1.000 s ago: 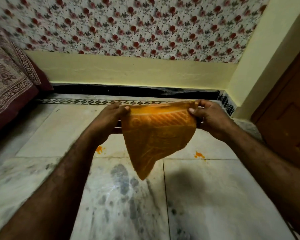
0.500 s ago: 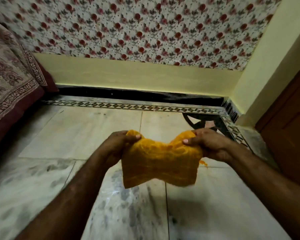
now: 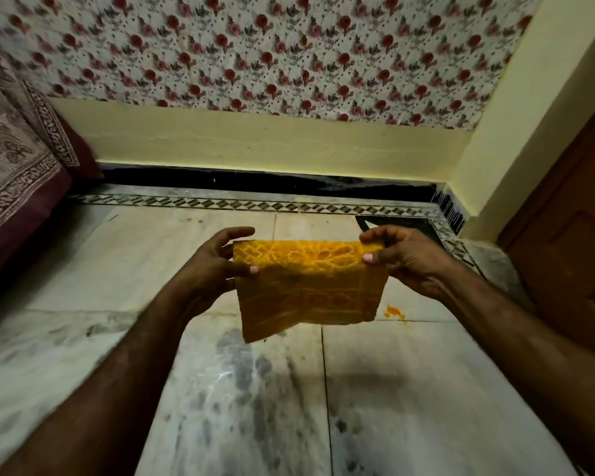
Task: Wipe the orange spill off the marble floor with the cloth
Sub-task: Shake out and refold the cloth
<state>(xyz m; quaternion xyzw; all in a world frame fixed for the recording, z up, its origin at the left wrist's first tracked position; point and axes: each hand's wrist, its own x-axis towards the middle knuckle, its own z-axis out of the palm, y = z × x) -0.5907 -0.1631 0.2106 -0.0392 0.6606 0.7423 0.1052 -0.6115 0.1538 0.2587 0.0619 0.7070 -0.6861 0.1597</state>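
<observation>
your left hand (image 3: 217, 266) and right hand (image 3: 401, 257) each pinch a top corner of the cloth (image 3: 308, 286), held above the marble floor (image 3: 426, 407). light, limp; bunch it before pressing on the orange spill (image 3: 394, 312).

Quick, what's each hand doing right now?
Left hand: pinching the cloth at its left top corner.
Right hand: pinching its right top corner.

I see a dim, warm-toned room; the light seems to come from above and behind me, since the cloth (image 3: 308, 286) and forearms throw soft shadows onto the marble floor (image 3: 426, 407) ahead. A faint sheen sits on the near tiles. The wallpaper (image 3: 272, 53) is blurred, and straight lines bow at the edges.
</observation>
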